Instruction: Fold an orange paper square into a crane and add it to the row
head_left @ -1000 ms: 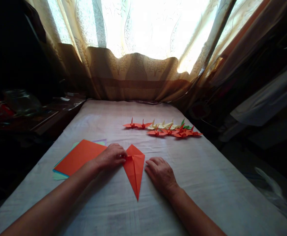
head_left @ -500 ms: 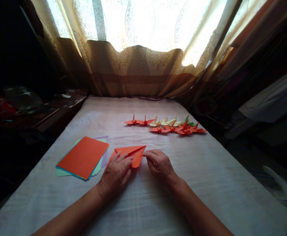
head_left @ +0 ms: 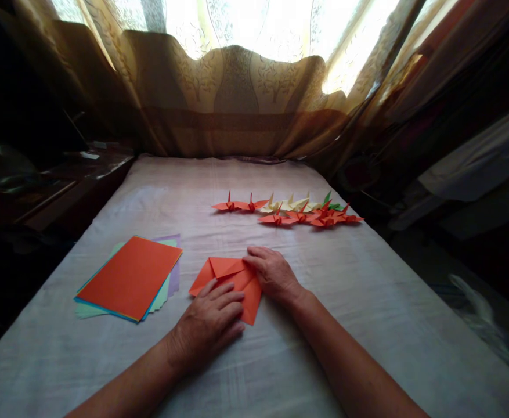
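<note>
A partly folded sheet of orange origami paper (head_left: 251,296) lies in front of me, its upper edge turned down in a flap. My left hand (head_left: 213,310) rests on its lower left part, palm down, fingers stretched out and slightly spread. At the upper right edge of the sheet, my right hand (head_left: 275,276) closes on the paper with bent fingers. The part under my hands is hidden.
To the left lies a stack of coloured paper (head_left: 130,278), orange on top. Several folded paper cranes (head_left: 278,219), orange, cream and green, stand in rows further back. Everything rests on a white cloth (head_left: 184,191); a curtain (head_left: 232,87) hangs behind.
The paper's pointed upper right corner has been folded in, and the sheet lies turned. My right hand has moved onto its edge. The view has tilted down.
</note>
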### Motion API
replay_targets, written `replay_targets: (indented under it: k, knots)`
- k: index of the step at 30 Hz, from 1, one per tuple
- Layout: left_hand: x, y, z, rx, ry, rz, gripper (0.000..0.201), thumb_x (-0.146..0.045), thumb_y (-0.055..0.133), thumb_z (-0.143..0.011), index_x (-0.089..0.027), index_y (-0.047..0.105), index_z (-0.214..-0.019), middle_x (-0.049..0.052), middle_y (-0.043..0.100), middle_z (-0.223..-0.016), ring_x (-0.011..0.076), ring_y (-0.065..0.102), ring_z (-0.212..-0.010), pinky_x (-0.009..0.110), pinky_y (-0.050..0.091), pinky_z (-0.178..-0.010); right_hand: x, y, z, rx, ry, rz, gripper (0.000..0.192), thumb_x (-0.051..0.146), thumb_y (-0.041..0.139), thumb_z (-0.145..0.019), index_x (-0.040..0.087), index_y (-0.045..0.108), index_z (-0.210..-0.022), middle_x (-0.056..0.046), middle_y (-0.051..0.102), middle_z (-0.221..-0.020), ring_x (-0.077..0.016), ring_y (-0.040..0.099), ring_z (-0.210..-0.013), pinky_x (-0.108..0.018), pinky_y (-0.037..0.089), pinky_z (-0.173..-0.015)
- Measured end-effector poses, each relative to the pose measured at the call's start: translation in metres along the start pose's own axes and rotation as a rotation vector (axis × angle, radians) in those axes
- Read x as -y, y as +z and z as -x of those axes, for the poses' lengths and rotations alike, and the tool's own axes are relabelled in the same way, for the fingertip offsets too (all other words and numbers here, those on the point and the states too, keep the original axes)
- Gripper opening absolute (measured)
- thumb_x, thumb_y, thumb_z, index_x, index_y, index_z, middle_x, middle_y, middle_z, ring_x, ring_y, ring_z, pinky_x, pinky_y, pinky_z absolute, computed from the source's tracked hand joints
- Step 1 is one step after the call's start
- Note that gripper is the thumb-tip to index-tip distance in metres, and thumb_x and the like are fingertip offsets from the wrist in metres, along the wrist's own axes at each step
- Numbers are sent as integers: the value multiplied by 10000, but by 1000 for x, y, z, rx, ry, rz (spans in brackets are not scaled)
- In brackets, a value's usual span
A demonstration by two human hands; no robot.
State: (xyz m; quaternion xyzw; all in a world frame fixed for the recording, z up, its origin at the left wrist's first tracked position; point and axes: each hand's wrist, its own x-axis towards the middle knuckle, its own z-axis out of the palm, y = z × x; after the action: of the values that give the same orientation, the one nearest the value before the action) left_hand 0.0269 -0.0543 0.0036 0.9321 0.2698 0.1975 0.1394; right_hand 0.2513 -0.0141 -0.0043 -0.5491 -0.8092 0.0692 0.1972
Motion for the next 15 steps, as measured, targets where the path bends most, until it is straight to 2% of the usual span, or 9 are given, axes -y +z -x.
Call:
replay_targets:
  k: [3,5,9,12,15]
  knots:
    - [0,-2,0,33,-27,39,163,-278,550,-935,-223,648,-1053,57,688,-1230,285,538,-1279,550,332,-1141,-8,4,4,-74,-18,-99,369,159,595,-858,229,654,-1216,-89,642,-1291,-232,579,-1187,-407,436,-1014]
    - [1,-3,-1,33,-50,56,161,-265,536,-938,-229,653,-1043,54,690,-1226,284,519,-1300,556,295,-1158,-11,4,4,-104,-15,-150,372,170,629,-824,223,663,-1191,-84,664,-1242,-227,591,-1145,-396,446,-999]
    - [2,-4,-2,71,-62,64,160,-263,523,-946,-239,654,-1035,46,688,-1231,278,515,-1304,557,275,-1165,-13,3,-10,-157,162,-161,176,189,587,-872,228,724,-976,-55,724,-944,-201,637,-924,-336,491,-874]
    - [2,-5,-2,82,-65,60,170,-266,507,-955,-249,650,-1045,30,693,-1224,271,526,-1292,560,275,-1162,-15,4,-23,-161,303,-155,221,194,622,-844,218,693,-1052,-38,716,-900,-192,640,-845,-312,497,-803]
    - [4,-3,1,49,-65,36,213,-253,477,-969,-257,645,-1101,29,673,-1265,250,530,-1287,523,299,-1159,-19,4,-27,-153,322,-184,194,170,645,-806,213,682,-991,-27,700,-887,-178,633,-813,-291,490,-767]
